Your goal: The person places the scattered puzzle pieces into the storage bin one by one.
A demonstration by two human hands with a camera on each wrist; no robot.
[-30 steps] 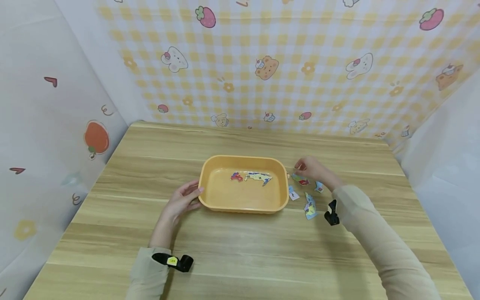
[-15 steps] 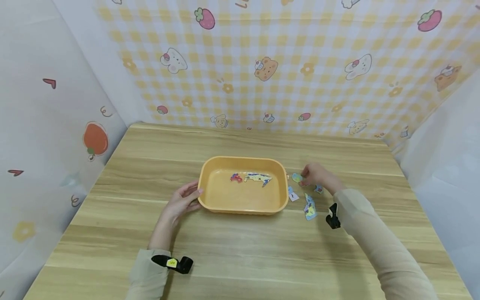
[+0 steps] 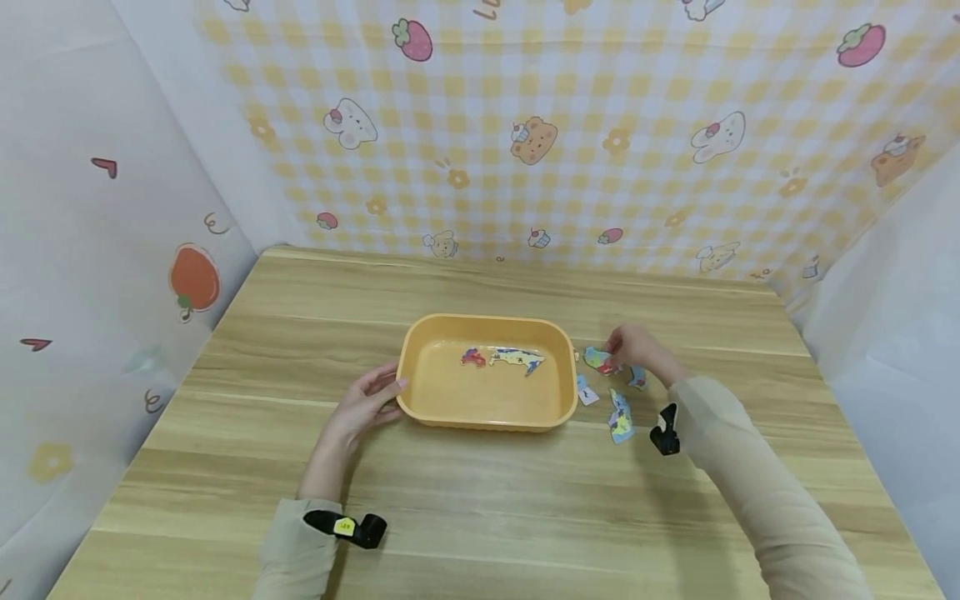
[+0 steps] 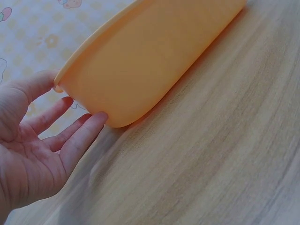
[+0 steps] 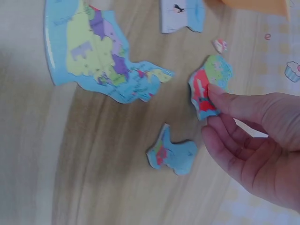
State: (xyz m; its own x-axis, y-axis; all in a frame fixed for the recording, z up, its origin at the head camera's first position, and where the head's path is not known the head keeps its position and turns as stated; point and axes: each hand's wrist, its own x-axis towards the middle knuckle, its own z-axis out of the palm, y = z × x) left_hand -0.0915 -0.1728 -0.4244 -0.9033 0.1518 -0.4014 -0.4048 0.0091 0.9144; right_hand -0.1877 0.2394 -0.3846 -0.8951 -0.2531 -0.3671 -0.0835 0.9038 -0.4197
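My left hand (image 3: pixel 363 407) holds the left end of a yellow plastic tub (image 3: pixel 480 402). In the left wrist view its thumb is over the rim and fingertips touch the outer wall. Right of the tub, my right hand (image 3: pixel 641 350) pinches a red-and-green map puzzle piece (image 5: pixel 201 89), thumb on top, other fingers at its edge and partly hidden. Inside the tub lie a small red puzzle piece (image 3: pixel 473 357) and a longer pale yellow and blue one (image 3: pixel 516 358).
Near the right hand lie a large map piece (image 5: pixel 89 51), a small blue piece (image 5: pixel 180 157), a white-and-blue piece (image 5: pixel 180 16) and a tiny piece (image 5: pixel 220 45). The wooden table (image 3: pixel 480 517) meets a checked cloth (image 3: pixel 450 150) at the back.
My right hand has moved slightly right and down, from the back edge of the red-and-green puzzle piece to its right side, and now pinches it. The left hand stays on the tub.
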